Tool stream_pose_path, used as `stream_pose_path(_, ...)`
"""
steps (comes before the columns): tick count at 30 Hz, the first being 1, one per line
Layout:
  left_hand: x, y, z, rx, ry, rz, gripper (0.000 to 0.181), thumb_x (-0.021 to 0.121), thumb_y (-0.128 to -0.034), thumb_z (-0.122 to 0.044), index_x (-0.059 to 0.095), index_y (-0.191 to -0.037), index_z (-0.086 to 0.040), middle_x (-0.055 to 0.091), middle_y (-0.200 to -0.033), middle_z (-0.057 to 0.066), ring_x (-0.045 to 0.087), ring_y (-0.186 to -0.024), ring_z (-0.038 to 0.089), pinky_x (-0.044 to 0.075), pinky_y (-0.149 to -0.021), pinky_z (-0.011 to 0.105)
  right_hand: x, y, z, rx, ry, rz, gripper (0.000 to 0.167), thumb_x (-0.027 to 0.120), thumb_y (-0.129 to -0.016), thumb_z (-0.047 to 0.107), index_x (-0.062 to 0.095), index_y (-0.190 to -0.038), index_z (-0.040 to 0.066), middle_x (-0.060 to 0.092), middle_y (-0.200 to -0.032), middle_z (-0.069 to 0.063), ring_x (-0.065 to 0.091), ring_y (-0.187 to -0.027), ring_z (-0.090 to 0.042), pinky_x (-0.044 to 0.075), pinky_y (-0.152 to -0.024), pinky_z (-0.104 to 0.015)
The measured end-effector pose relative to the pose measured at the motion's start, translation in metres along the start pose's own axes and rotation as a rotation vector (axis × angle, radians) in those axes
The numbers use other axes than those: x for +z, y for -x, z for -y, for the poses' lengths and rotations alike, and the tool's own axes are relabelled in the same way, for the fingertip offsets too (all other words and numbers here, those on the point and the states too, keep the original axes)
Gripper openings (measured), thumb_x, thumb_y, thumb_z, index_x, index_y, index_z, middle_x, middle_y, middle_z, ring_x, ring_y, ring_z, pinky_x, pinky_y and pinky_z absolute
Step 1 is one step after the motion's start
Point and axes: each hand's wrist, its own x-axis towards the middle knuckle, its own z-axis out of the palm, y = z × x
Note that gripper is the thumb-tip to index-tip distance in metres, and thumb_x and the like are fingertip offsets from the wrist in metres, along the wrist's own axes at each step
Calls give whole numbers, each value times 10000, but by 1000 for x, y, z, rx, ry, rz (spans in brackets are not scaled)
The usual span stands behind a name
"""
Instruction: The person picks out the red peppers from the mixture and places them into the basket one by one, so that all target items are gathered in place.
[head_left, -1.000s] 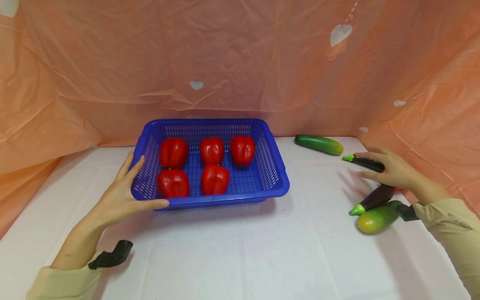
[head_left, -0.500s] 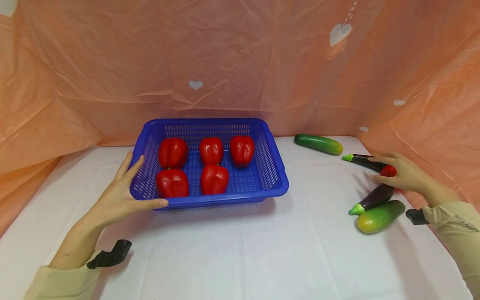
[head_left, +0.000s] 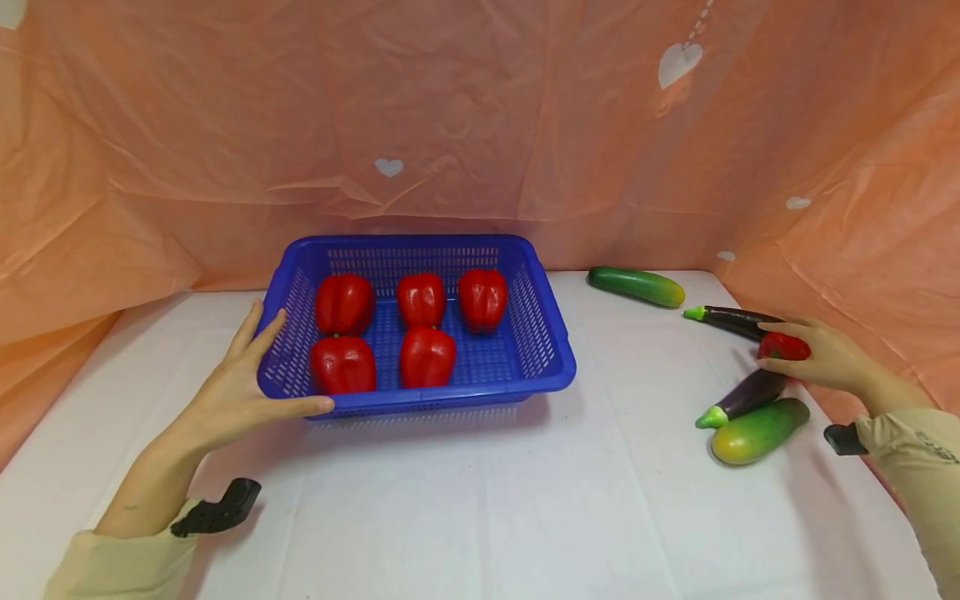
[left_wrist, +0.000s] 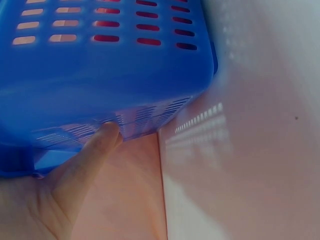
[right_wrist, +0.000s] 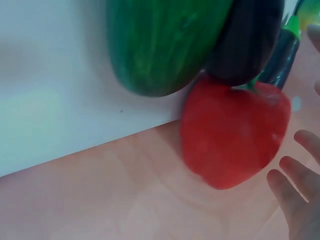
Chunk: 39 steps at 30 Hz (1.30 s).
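My left hand point(head_left: 228, 397) rests against the near left corner of the blue plastic basket point(head_left: 465, 392), thumb along the front and fingers spread by the left side. Several red bell peppers point(head_left: 426, 358) lie in the basket. At the right, my right hand point(head_left: 832, 358) is spread around another red bell pepper point(head_left: 782, 345), partly hidden by that hand. In the right wrist view its fingertips point(right_wrist: 276, 179) stand apart from this pepper. Touching or close to the pepper are a dark eggplant point(head_left: 733, 321) behind and a purple eggplant point(head_left: 753, 393) in front.
A green-yellow cucumber point(head_left: 759, 432) lies nearest on the right, against the purple eggplant. Another cucumber point(head_left: 636, 286) lies at the back, right of the basket. Orange sheeting point(head_left: 465, 108) walls the white table point(head_left: 480, 500) at the back and sides.
My right hand has moved right and slightly nearer, off the dark eggplant to the red bell pepper, which now shows between thumb and fingers. My left hand has stayed at the basket corner.
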Motion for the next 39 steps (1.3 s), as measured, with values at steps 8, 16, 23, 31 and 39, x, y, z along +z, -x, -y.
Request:
stream_pose_path(8, 1, 0, 0, 2, -3, 1, 1235, 823, -694, -452, -7, -1549, -128, -197, -1592, 123, 81, -1373, 600, 221, -966, 780, 1, 5, -14, 139, -16, 80, 782, 611, -913, 404, 293, -1428, -91, 221, -1328, -432, 262, -1105, -617, 442, -804, -714)
stream_pose_path(16, 1, 0, 0, 9, -2, -8, 1230, 823, -696, -446, -3, -1550, -128, -192, -1593, 122, 81, -1374, 600, 216, -963, 783, 5, 11, -26, 189, -5, 60, 840, 543, -927, 473, 214, -1450, -95, 227, -1288, -462, 261, -1086, -627, 418, -806, -731)
stream_pose_path(23, 0, 0, 0, -1, 2, -1, 1229, 817, -699, -462, -9, -1551, -145, -205, -1592, 99, 70, -1377, 597, 211, -961, 786, 5, 13, -26, 198, -2, 54, 835, 521, -932, 466, 197, -1448, -106, 256, -1256, -471, 262, -1087, -623, 423, -808, -722)
stream_pose_path(31, -1, 1, 0, -7, 0, 0, 1228, 812, -698, -479, -12, -1551, -163, -210, -1592, 86, 62, -1379, 597, 205, -960, 789, 2, 10, -18, 212, -35, 94, 855, 532, -925, 489, 197, -1457, -92, 373, -1217, -445, 366, -1034, -588, 493, -744, -629)
stream_pose_path(39, 0, 2, 0, -1, 6, -3, 1227, 815, -697, -475, -5, -1552, -158, -210, -1593, 84, 58, -1383, 591, 205, -960, 789, 7, 3, -8, 118, -64, 0, 764, 667, -860, 405, 340, -1353, -79, 496, -1143, -351, 486, -986, -480, 540, -651, -436)
